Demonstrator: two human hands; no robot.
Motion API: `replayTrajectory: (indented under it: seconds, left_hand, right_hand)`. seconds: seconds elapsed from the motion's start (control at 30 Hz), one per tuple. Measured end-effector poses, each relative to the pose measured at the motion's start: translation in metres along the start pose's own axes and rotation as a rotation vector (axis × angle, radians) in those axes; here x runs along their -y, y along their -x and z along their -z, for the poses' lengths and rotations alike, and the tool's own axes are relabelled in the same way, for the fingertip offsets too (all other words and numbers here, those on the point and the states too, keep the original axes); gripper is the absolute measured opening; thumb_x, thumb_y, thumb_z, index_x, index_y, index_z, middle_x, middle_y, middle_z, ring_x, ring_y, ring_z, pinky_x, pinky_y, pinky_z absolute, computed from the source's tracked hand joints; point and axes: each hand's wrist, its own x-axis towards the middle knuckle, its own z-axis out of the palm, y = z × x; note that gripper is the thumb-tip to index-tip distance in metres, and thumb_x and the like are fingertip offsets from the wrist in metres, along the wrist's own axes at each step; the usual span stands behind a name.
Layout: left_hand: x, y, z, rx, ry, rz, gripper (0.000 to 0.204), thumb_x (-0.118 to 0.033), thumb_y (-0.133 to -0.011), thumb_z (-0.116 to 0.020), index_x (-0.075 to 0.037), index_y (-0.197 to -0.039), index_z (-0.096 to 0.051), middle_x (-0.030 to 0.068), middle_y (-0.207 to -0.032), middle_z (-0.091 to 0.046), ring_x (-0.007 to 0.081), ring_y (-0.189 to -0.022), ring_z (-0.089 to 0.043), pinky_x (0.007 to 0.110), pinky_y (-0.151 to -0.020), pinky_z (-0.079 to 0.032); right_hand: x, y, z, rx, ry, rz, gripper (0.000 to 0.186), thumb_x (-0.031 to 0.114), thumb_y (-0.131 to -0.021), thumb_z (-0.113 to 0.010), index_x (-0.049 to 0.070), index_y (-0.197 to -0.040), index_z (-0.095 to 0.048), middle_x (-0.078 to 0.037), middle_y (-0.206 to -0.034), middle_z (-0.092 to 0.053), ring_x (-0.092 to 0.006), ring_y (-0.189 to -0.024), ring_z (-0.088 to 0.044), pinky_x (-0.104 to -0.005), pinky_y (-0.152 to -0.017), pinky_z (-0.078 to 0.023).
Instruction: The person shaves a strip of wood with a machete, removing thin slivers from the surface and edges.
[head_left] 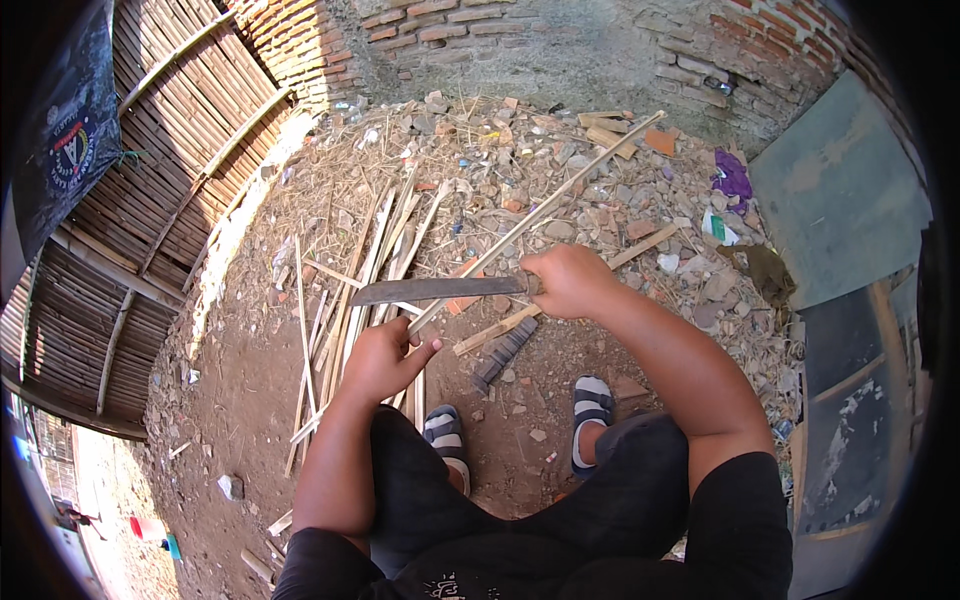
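Note:
My right hand (572,282) is closed around the handle of a machete (440,290). Its dark, worn blade points left, lying across a long pale bamboo strip (530,222). The near end of that strip is in my left hand (388,358), fingers curled around it and thumb sticking out. From there the strip slants away to the far right over the rubble. Beneath and left of my left hand lies a loose bundle of similar strips (375,255). On the dirt below the blade is a dark, ribbed, sheath-like piece (505,355).
Rubble and dry litter (590,185) spread toward a brick wall (480,45). A bamboo-slat fence (170,110) stands left, greenish panels (840,190) lean right. Between my sandalled feet (447,440) is bare dirt. A flat wooden slat (640,245) lies behind my right hand.

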Motion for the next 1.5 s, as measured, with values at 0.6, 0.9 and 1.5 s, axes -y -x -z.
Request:
replayTrajectory:
  seconds: [0.6, 0.9, 1.5]
  left_hand:
    - [-0.006, -0.005, -0.008, 0.005, -0.012, -0.026, 0.051, -0.049, -0.088, -0.078, 0.000, -0.082, -0.066, 0.0180, -0.067, -0.065, 0.0385, -0.066, -0.067, 0.046, -0.065, -0.053]
    - [-0.012, 0.004, 0.004, 0.054, -0.102, -0.026, 0.051, -0.051, -0.088, -0.077, -0.001, -0.086, -0.067, 0.0185, -0.073, -0.068, 0.0384, -0.071, -0.069, 0.047, -0.068, -0.055]
    - [-0.012, 0.004, -0.001, 0.036, -0.054, -0.048, 0.050, -0.047, -0.087, -0.080, -0.001, -0.080, -0.064, 0.0152, -0.067, -0.064, 0.0330, -0.062, -0.065, 0.043, -0.061, -0.051]
  right_hand:
    - [-0.008, -0.004, -0.010, -0.025, -0.139, -0.079, 0.039, 0.033, -0.084, -0.078, 0.005, -0.111, -0.072, -0.019, -0.092, -0.074, -0.0405, -0.092, -0.071, -0.0484, -0.083, -0.056]
    - [-0.101, 0.015, -0.004, -0.219, -0.351, -0.443, 0.051, 0.036, -0.084, -0.080, 0.002, -0.120, -0.070, -0.020, -0.102, -0.073, -0.0362, -0.097, -0.071, -0.0447, -0.085, -0.054]
    - [-0.044, -0.002, -0.004, 0.024, -0.127, -0.059, 0.040, 0.035, -0.085, -0.079, 0.006, -0.111, -0.074, -0.020, -0.095, -0.074, -0.0393, -0.090, -0.071, -0.0473, -0.080, -0.055]
